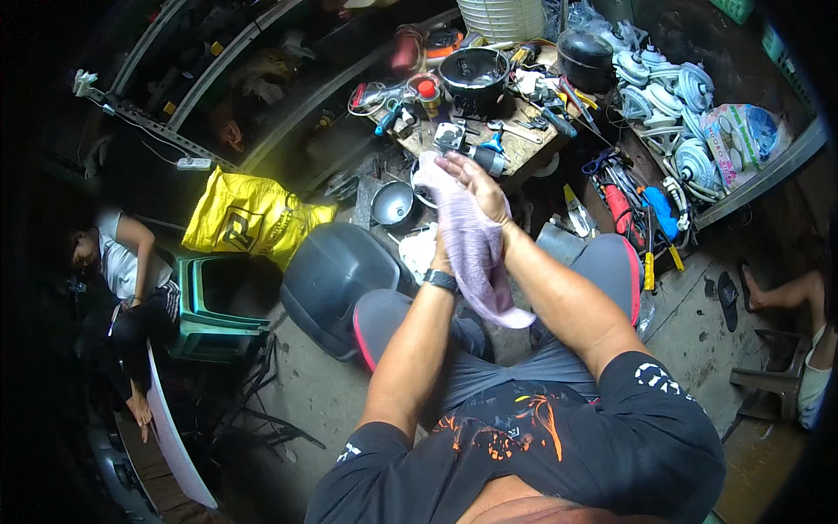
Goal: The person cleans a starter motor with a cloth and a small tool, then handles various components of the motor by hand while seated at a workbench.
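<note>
In the head view, a pale lilac fabric cloth point(467, 231) is supported between both hands above the lap, before a cluttered, light-brown wooden workbench point(522, 155). The right hand point(479, 189) is laid flat against the cloth, fingers extended. The left hand point(442, 253) is mostly concealed behind the cloth; its grip cannot be determined. A round silver metal bowl point(392, 203) is situated left of the cloth.

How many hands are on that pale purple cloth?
2: the person's right hand is against the cloth near its top, fingers extended; the left hand is at its left edge, mostly hidden behind it.
</note>
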Demonstrator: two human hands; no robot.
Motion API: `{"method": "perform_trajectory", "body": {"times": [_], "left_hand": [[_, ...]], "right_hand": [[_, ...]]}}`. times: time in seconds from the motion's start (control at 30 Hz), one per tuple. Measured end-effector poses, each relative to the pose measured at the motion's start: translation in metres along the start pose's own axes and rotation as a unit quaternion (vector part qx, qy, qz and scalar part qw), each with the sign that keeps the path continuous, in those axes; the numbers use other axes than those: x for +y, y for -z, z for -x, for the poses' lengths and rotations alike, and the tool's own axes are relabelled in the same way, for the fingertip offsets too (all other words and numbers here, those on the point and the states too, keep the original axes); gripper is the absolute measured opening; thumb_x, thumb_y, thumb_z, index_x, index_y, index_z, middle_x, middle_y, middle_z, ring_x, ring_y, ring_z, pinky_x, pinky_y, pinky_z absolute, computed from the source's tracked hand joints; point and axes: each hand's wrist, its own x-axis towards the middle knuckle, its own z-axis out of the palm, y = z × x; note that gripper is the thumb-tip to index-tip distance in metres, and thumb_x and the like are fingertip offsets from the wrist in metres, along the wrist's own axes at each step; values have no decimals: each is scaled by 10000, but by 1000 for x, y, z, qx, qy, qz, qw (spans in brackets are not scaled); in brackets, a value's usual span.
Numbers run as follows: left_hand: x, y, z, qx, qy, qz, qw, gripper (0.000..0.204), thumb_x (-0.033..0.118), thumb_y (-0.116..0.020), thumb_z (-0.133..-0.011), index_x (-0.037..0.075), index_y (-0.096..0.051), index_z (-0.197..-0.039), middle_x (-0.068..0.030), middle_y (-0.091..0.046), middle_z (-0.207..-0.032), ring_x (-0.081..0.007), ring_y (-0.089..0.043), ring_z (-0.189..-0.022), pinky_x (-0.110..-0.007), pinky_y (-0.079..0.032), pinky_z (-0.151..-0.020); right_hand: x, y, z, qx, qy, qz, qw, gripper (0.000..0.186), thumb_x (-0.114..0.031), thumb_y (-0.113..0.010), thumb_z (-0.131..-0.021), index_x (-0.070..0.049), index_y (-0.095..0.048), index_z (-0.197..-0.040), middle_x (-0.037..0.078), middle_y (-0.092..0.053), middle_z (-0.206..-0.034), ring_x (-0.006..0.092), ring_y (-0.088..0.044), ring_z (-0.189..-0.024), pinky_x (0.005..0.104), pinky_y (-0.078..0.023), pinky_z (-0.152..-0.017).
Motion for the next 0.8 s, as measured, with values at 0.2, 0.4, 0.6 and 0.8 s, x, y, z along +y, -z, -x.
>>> {"method": "perform_trajectory", "body": {"times": [0.2, 0.4, 0.6, 0.8], "left_hand": [[-7, 49, -23, 96, -22, -57, 994, 291, 308, -586, -1044, 58, -701, -1138, -50, -707, -972, -158, -682, -868, -312, -561, -768], [62, 117, -46, 81, -97, -160, 979, 114, 165, -583, -1031, 64, -633, -1052, -67, -668, -891, -178, -651, -746, -301, -558, -687], [42, 2, -18, -26, 78, 126, 989, 333, 310, -524, -1087, 36, -605, -1259, -97, -678, -1095, -195, -659, -953, -328, -552, -870], [-8, 37, -29, 38, 6, -238, 970, 369, 332, -593, -1042, 26, -663, -1236, -98, -678, -1166, -227, -636, -1109, -349, -517, -978]], "right_hand": [[32, -25, 41, 107, -58, 252, 960, 722, -523, -393, -1107, 7, -340, -1596, 120, -373, -1644, 186, -333, -1508, 327, -225, -1253], [-1, -84, 90, -74, -249, -70, 963, 914, -674, -329, -1050, 42, -239, -1612, 189, -237, -1700, 307, -265, -1561, 437, -212, -1277], [-33, -17, 25, 99, -136, -118, 979, 940, -684, -205, -1059, 125, -480, -1452, 308, -537, -1463, 386, -522, -1381, 495, -376, -1207], [33, 1, 67, 84, -24, 452, 888, 673, -492, -335, -1112, 45, -465, -1496, 270, -426, -1574, 343, -387, -1489, 371, -283, -1235]]}}
